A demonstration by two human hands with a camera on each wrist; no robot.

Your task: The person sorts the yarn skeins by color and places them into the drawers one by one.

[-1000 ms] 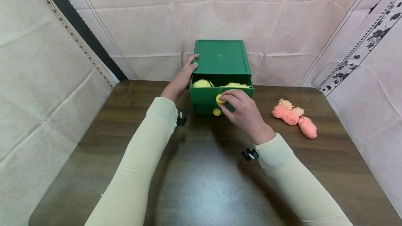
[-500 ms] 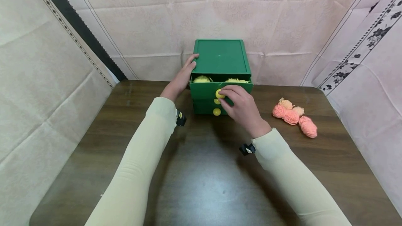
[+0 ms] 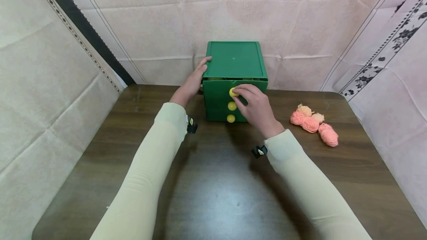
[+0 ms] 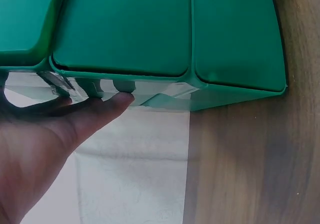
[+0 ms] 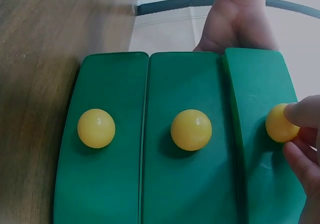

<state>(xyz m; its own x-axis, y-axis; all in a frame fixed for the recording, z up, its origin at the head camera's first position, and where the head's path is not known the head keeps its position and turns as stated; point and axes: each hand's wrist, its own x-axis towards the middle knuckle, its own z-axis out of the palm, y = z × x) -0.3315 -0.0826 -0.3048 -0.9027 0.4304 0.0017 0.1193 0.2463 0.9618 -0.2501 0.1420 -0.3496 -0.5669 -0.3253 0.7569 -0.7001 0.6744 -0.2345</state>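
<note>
A green box of three stacked drawers (image 3: 235,60) stands at the back of the table, each drawer front bearing a round yellow knob. My right hand (image 3: 255,106) pinches the top drawer's knob (image 5: 281,123) between thumb and fingers. That top drawer (image 5: 260,83) sticks out slightly past the two below, with a thin gap under the box lid. The middle knob (image 5: 191,130) and bottom knob (image 5: 96,128) are untouched. My left hand (image 3: 191,84) rests against the box's left side with fingers extended, its thumb along the side wall in the left wrist view.
Several balls of pink and peach yarn (image 3: 310,124) lie on the brown wooden table (image 3: 213,188) to the right of the box. A pale patterned cloth (image 3: 150,29) hangs behind and at both sides.
The top drawer has slid back into the box, pushed by my right hand on its knob. The yellow yarn inside has gone almost out of sight. My left hand stays at the side.
</note>
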